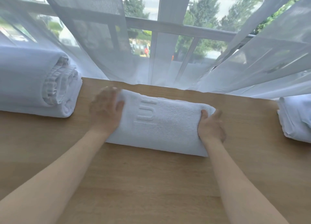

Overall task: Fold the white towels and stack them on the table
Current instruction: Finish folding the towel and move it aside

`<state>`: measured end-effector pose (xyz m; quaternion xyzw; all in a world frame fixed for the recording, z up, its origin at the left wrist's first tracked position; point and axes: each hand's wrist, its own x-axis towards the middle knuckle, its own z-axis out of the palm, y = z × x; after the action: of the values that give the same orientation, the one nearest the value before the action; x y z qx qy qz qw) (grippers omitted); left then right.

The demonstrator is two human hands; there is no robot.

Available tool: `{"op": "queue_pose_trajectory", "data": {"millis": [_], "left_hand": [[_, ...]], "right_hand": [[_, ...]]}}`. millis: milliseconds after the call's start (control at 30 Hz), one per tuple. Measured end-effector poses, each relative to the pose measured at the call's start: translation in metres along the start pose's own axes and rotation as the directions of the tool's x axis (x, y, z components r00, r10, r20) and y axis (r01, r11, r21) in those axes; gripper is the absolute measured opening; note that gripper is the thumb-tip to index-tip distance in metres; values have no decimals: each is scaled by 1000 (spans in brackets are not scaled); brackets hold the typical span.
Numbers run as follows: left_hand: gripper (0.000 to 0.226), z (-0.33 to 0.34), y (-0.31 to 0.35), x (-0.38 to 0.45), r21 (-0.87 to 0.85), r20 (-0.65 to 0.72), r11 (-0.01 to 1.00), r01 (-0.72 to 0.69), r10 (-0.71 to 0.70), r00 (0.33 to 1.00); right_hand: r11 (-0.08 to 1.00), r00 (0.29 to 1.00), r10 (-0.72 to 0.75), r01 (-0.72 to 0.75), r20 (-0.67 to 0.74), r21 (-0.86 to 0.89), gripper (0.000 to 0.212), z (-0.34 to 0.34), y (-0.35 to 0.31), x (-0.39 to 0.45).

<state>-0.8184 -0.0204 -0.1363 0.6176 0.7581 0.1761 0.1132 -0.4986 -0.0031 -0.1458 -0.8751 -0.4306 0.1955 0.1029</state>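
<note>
Centrally on the wooden table (151,181) lay a folded white towel (161,126). Flat against its left end rested the left hand (105,108), fingers straight and blurred. At the right end the right hand (211,127) gripped the towel, thumb curled on top, its other fingers hidden. Another folded stack (38,87) sat far left; more white cloth (296,117) lay far right.

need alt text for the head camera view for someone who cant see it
Two bare hands hold a folded white towel on a wooden table: the left hand lies flat on its left end, the right hand grips its right end. More white towels sit at the left and right edges, sheer curtains behind.
</note>
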Motion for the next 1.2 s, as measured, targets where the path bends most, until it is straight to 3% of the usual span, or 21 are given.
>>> {"op": "queue_pose_trajectory", "data": {"millis": [67, 133, 267, 333, 433, 667, 800, 867, 1000, 1100, 1200], "left_hand": [[51, 10, 33, -15, 45, 159, 980, -196, 187, 969], [59, 27, 63, -33, 76, 262, 949, -306, 277, 925], [71, 42, 78, -32, 144, 314, 941, -306, 249, 916], [70, 42, 71, -27, 147, 313, 928, -342, 285, 906], [68, 37, 54, -21, 163, 333, 913, -375, 307, 892], [68, 17, -8, -7, 262, 270, 932, -251, 178, 946], [65, 19, -17, -3, 184, 245, 979, -82, 35, 969], [64, 19, -17, 2, 79, 229, 992, 101, -117, 966], [82, 13, -28, 10, -141, 249, 892, 429, -388, 887], [101, 5, -30, 7, -204, 330, 763, 614, -537, 777], [109, -6, -27, 4, -265, 439, 631, 729, -595, 674]], "right_hand": [[989, 984, -130, 121, -118, -79, 47, -3, -9, -6], [941, 918, -334, 311, -214, -135, 48, 1, -23, -23], [809, 832, -553, 549, 45, -211, 58, 30, -45, -68], [726, 759, -643, 646, 102, -237, 65, 38, -42, -78], [699, 734, -668, 676, 123, -232, 67, 33, -30, -62], [828, 862, -493, 507, 119, -241, 59, 14, -2, -19], [960, 943, -281, 273, 181, 66, 59, 2, 16, -2], [971, 957, -222, 199, 189, 131, 61, 0, 20, -1], [968, 979, -156, 125, 132, 216, 65, 4, 19, -4], [963, 986, 19, -63, 166, 261, 78, 5, 21, -3], [913, 952, 173, -250, 252, 322, 99, 3, 23, -3]]}}
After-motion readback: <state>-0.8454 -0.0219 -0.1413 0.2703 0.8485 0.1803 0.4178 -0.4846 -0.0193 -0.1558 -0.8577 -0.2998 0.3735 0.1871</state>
